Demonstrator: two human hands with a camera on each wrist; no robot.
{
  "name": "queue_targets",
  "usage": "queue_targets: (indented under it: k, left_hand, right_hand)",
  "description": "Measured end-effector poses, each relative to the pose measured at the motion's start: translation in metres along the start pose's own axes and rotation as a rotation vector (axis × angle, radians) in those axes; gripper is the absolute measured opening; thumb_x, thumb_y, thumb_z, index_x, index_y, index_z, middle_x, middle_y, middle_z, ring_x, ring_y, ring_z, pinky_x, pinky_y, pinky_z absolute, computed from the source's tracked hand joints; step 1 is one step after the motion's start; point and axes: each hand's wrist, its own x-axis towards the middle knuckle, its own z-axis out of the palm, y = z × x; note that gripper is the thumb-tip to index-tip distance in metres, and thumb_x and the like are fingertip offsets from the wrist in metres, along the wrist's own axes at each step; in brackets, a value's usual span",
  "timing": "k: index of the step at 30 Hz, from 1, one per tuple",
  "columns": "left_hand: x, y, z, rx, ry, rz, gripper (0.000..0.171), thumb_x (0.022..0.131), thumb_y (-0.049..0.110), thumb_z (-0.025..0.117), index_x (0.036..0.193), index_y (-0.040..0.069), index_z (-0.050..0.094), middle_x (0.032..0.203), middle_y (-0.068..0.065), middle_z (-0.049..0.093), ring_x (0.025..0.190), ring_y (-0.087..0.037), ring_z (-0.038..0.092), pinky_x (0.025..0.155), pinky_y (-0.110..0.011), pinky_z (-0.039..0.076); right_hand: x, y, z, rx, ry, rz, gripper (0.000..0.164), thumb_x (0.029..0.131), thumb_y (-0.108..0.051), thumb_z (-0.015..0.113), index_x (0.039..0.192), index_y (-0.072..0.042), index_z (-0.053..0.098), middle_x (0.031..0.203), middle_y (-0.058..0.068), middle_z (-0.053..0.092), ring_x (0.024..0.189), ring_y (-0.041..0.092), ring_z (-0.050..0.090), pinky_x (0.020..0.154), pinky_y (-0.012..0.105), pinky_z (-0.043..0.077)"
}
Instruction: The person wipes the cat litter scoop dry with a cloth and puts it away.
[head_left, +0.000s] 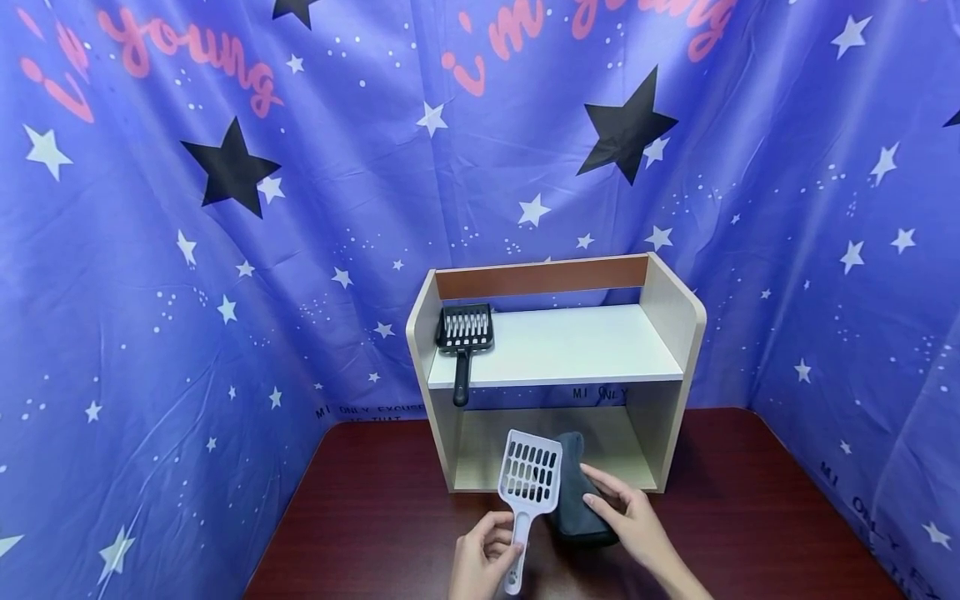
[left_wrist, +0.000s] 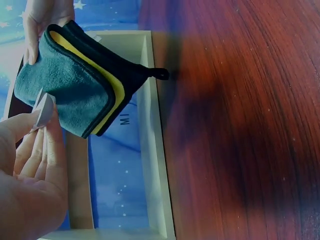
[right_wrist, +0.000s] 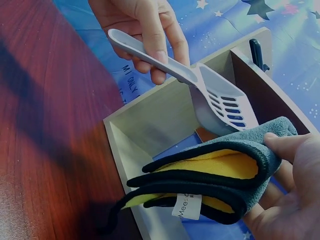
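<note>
In the head view my left hand pinches the handle of a pale grey slotted litter scoop, its head pointing up and away. My right hand grips a folded cloth, just right of the scoop. In the right wrist view the cloth shows grey-green outside and yellow inside, with black edging and a white label. A hanging loop sticks out from it in the left wrist view. Both things are held in front of a small two-level shelf.
A black slotted scoop lies at the left of the upper shelf, its handle jutting over the front edge. The shelf's side panels rise above that board. Under it all is a dark red wooden table, with a starry blue curtain around.
</note>
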Motion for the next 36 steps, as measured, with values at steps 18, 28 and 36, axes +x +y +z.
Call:
queue_targets:
  k: [18, 28, 36]
  left_hand:
    - [0.008, 0.004, 0.007, -0.074, 0.088, -0.127, 0.033, 0.082, 0.001, 0.076, 0.113, 0.002, 0.066, 0.086, -0.017, 0.076, 0.069, -0.001, 0.068, 0.063, -0.016, 0.056]
    - [0.01, 0.005, 0.009, -0.085, 0.1, -0.13, 0.033, 0.081, 0.001, 0.076, 0.113, 0.001, 0.065, 0.085, -0.018, 0.076, 0.069, -0.002, 0.069, 0.064, -0.015, 0.056]
    - [0.01, 0.004, 0.013, -0.071, 0.125, -0.073, 0.033, 0.08, 0.002, 0.078, 0.111, 0.002, 0.066, 0.08, -0.017, 0.076, 0.068, -0.002, 0.068, 0.065, -0.016, 0.056]
  right_hand:
    - [-0.004, 0.0, 0.004, -0.017, -0.078, 0.074, 0.038, 0.094, -0.005, 0.066, 0.127, 0.011, 0.061, 0.125, 0.023, 0.065, 0.105, -0.009, 0.062, 0.08, 0.014, 0.056]
    - [-0.006, -0.001, 0.004, -0.035, -0.107, 0.039, 0.034, 0.093, -0.006, 0.067, 0.124, 0.009, 0.064, 0.121, -0.003, 0.071, 0.105, -0.009, 0.062, 0.079, 0.014, 0.055]
    - [-0.007, 0.002, 0.004, -0.057, -0.118, -0.005, 0.032, 0.092, -0.005, 0.067, 0.122, 0.007, 0.066, 0.118, 0.002, 0.072, 0.104, -0.008, 0.063, 0.079, 0.014, 0.055]
